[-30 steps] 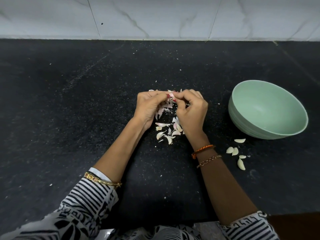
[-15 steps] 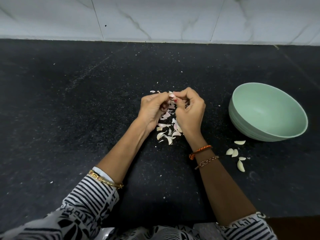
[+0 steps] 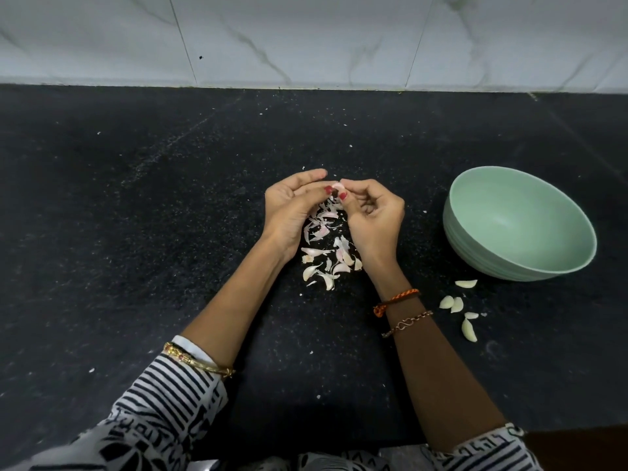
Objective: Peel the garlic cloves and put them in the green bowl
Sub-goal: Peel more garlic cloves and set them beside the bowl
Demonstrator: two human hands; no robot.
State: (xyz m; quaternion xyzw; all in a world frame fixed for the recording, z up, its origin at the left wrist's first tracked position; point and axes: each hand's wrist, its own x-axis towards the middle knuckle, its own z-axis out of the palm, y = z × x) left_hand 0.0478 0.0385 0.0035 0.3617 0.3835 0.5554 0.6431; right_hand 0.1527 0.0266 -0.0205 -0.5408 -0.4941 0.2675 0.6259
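clove: (image 3: 338, 187) small, pale pink-white, up in the air btwn both hands, over the skins, near the middle of the counter.
L hand: (image 3: 291, 207) palm turned in, fingers curled, thumb + fingertip grip pinching the clove on its left side. Red nail polish.
R hand: (image 3: 373, 212) fingers curled in, thumb + first finger grip pinching the same clove on its right side. Red nail too.
skins: (image 3: 326, 246) messy pile of thin white + pink bits, lying on the counter under and btwn the 2 wrists.
bowl: (image 3: 520, 226) green, round, on the counter to the right of the R hand, well apart from it. Tilted a bit toward the camera. No cloves seen inside.
peeled cloves: (image 3: 460, 305) about 5 white ones on the counter, just in front of the bowl, right of the R arm, not touching the bowl.
counter: (image 3: 136, 232) black w/ tiny white specks, small crumbs of skin here + there.
wall: (image 3: 306, 35) white marble tiles, behind the counter.
wrists: orange thread band (image 3: 396, 298) + thin chain (image 3: 407, 323) on the R arm; gold bangle (image 3: 197, 362) on the L arm.
sleeves: (image 3: 163, 402) black + white stripes, at the bottom edge.
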